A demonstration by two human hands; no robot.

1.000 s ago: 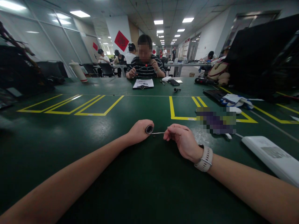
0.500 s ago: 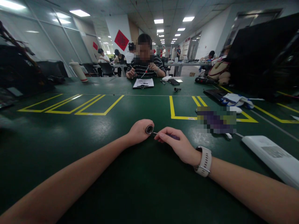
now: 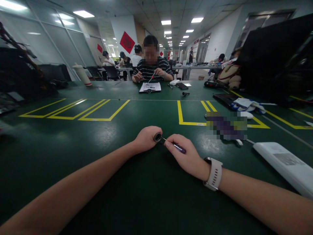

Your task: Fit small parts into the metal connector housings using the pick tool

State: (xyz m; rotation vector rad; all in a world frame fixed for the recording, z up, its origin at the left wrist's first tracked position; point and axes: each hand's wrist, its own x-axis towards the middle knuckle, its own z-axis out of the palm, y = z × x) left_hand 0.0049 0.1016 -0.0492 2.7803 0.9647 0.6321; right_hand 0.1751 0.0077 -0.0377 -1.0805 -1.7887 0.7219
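My left hand (image 3: 148,138) is closed around a small dark cylinder with a round metal-rimmed end (image 3: 157,137), which faces right toward me. The rest of that cylinder is hidden in the fist. Just to its right, my right hand (image 3: 184,153) grips a screwdriver (image 3: 179,148) with a dark purple handle. The thin shaft points left and its tip is at the rim of the cylinder's end; I cannot tell whether it is inside. Both hands are over the green tabletop (image 3: 117,182).
A white power strip (image 3: 283,163) lies at the right, near a blurred purple item (image 3: 225,126). Yellow tape lines (image 3: 190,123) mark the table. Across it, a person (image 3: 151,68) works over a clipboard (image 3: 150,87). A tumbler (image 3: 82,75) stands at the far left.
The screwdriver's handle has turned and tilted lower in my right hand, and the wrist has dropped slightly. The cylinder's end has shifted slightly right and down in my left hand.
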